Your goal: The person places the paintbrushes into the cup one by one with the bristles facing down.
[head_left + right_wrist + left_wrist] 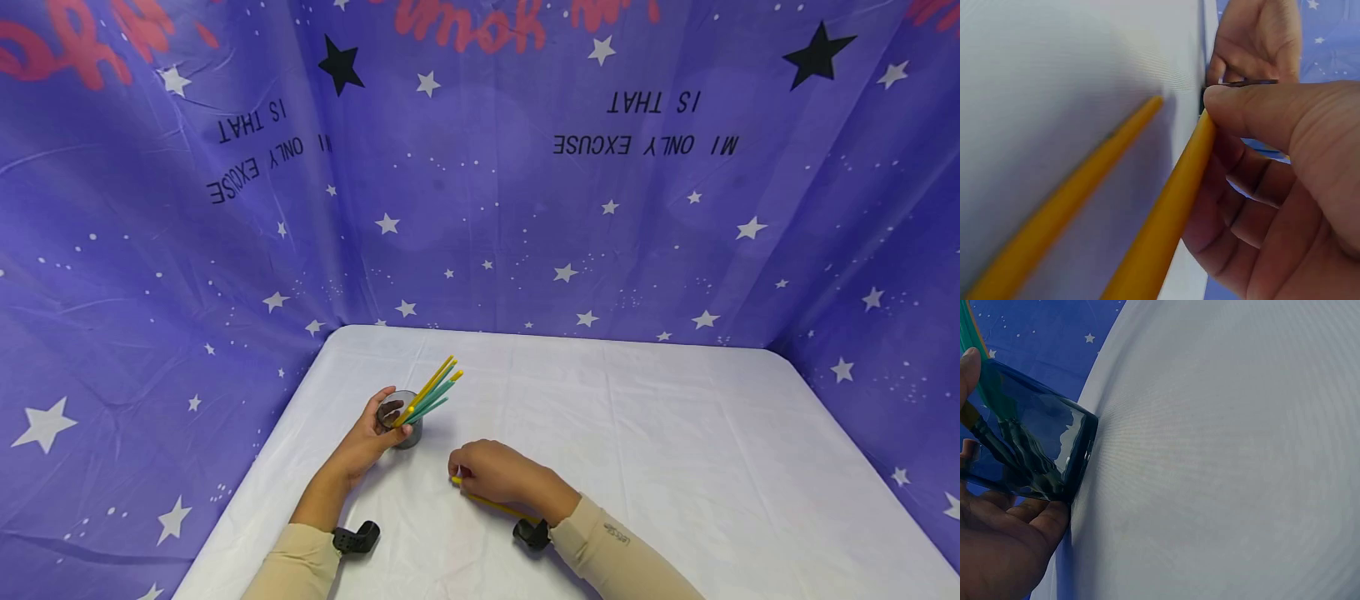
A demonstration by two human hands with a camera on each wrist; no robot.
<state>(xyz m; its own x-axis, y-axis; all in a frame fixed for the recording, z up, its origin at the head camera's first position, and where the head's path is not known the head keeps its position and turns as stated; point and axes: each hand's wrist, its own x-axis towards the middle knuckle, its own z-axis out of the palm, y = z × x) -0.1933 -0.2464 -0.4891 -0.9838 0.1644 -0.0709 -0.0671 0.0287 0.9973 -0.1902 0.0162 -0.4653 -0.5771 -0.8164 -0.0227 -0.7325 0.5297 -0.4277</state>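
My left hand [362,448] grips a smoky see-through cup [1041,434], its fingers round the far side and the thumb by the rim. Several yellow sticks [432,385] and teal sticks [432,404] stand in the cup, leaning to the right. To the right and nearer, my right hand [497,472] is low over the table. Its thumb and fingers pinch the end of a thin yellow stick [1169,215]. Beside that one, a second yellow stick [1085,197] is close to the white cloth; whether it touches the hand cannot be told.
A white cloth covers the table [637,450]. Purple curtains [495,167] with stars and lettering hang behind it and at both sides. Each wrist carries a black camera, one at the left sleeve [300,558] and one at the right sleeve [600,542].
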